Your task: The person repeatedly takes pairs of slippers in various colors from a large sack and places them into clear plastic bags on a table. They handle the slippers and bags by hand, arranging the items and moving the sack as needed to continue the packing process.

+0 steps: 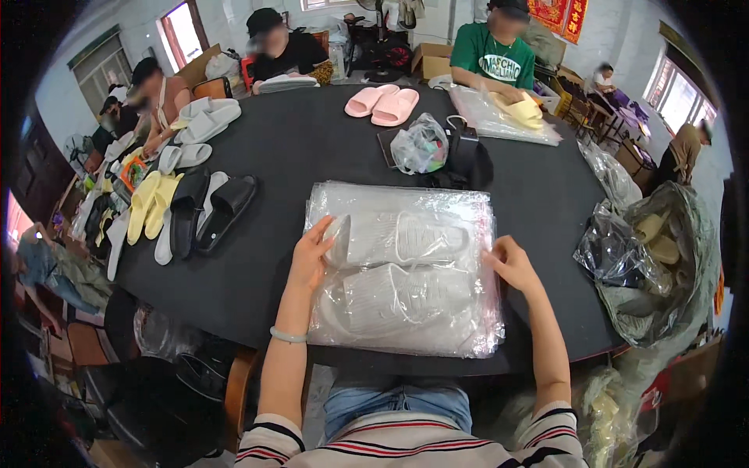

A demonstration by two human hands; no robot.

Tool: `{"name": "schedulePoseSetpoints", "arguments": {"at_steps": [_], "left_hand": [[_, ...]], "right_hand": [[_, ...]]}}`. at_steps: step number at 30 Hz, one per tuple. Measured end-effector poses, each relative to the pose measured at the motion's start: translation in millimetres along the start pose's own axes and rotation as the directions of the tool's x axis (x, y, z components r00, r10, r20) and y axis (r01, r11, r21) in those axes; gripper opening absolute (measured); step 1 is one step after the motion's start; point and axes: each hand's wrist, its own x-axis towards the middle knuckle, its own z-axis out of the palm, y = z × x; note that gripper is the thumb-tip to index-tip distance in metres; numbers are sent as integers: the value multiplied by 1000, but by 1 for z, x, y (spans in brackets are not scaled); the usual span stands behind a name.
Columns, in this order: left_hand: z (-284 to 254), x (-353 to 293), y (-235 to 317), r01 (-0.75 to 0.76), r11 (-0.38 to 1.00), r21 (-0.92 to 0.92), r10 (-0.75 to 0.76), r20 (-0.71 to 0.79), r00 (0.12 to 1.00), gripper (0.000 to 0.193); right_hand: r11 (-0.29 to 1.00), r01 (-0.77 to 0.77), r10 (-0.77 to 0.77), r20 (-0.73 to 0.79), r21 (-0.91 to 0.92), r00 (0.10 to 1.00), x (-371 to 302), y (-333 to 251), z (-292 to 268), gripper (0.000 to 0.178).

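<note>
A pair of light grey slide slippers lies side by side inside a clear plastic bag, on top of a stack of similar flat bags. At the stack's left side, my left hand rests against the heel of the upper slipper, its fingers stretched out and slightly apart. My right hand has curled fingers pinching the bag's right edge, beyond the slipper toes. Both slippers lie flat, and glare on the plastic blurs their ribbed surface.
Black slippers and yellow slippers lie to the left. Pink slippers sit at the far side, behind a small clear bag and a black object. A large sack of slippers stands at right. Co-workers sit around the black table.
</note>
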Motion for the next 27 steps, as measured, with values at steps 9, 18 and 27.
{"name": "schedulePoseSetpoints", "arguments": {"at_steps": [9, 18, 27], "left_hand": [[3, -2, 6, -29, 1000, -3, 29, 5, 1000, 53], [5, -6, 6, -108, 982, 153, 88, 129, 988, 65], [15, -10, 7, -49, 951, 304, 24, 84, 996, 67]], "right_hand": [[866, -345, 103, 546, 363, 831, -16, 8, -18, 55], [654, -182, -392, 534, 735, 749, -29, 7, -4, 38], [-95, -126, -375, 82, 987, 924, -37, -12, -5, 24]]}}
